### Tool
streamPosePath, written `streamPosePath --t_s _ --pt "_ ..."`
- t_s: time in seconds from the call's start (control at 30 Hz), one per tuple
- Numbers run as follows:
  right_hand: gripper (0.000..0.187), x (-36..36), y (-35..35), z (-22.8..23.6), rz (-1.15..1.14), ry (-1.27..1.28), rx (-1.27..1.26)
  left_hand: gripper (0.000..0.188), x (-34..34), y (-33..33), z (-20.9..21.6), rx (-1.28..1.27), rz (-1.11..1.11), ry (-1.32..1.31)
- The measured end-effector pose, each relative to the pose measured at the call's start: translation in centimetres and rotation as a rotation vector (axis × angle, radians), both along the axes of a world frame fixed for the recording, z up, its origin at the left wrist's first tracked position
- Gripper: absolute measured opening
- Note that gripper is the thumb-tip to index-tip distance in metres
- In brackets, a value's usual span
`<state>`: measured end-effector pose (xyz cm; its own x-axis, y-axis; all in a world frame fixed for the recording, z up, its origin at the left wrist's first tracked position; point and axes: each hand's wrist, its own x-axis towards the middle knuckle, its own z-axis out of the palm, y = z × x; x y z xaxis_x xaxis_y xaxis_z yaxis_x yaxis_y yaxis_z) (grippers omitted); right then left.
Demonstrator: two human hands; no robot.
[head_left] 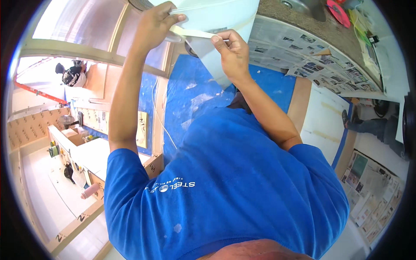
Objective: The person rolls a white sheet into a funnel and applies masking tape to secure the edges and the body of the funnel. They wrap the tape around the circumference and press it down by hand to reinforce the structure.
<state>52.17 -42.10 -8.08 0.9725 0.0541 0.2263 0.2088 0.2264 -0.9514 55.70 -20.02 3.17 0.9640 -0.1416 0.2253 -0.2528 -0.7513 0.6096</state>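
A pale cream strip of masking tape point(195, 33) stretches between my two hands at the top of the view. My left hand point(157, 25) is closed at the strip's left end, where a whitish rounded edge point(174, 38), perhaps the tape roll, shows beneath the fingers. With thumb and fingers pinched, my right hand point(234, 54) grips the other end of the tape. Behind the strip stands a smooth, pale bluish-white panel point(236, 21), and its lower corner reaches down past my right hand.
Blue sheeting point(186, 82) covers the floor. A brown countertop point(273, 11) with a metal sink point(305, 8) lies at upper right, newspaper point(277, 50) hanging below it. Window frames point(119, 30) stand at left, above timber shelving point(65, 143). Other people point(74, 76) appear at far left and far right.
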Motion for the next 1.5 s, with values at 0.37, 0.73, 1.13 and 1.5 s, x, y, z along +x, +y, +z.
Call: streamPosePath --t_s 0.37,0.73,1.13,1.5 --pt "0.011 1.0 -1.9 0.4 0.137 -0.368 0.021 0.021 -0.7 -0.7 -3.2 -0.251 0.093 -0.209" --pt "0.007 5.9 -4.3 4.3 -0.394 -0.919 -0.633 0.026 -1.4 -2.8 -3.6 -0.191 0.212 -0.387" --pt "0.013 7.7 -2.8 0.2 -0.426 -0.844 -0.461 0.048 -1.8 -1.4 -2.4 -0.085 0.018 -0.265" --pt "0.012 7.2 -2.7 1.3 -0.342 -0.753 -0.463 0.055 -2.4 -3.6 -0.6 0.011 0.279 -0.146"
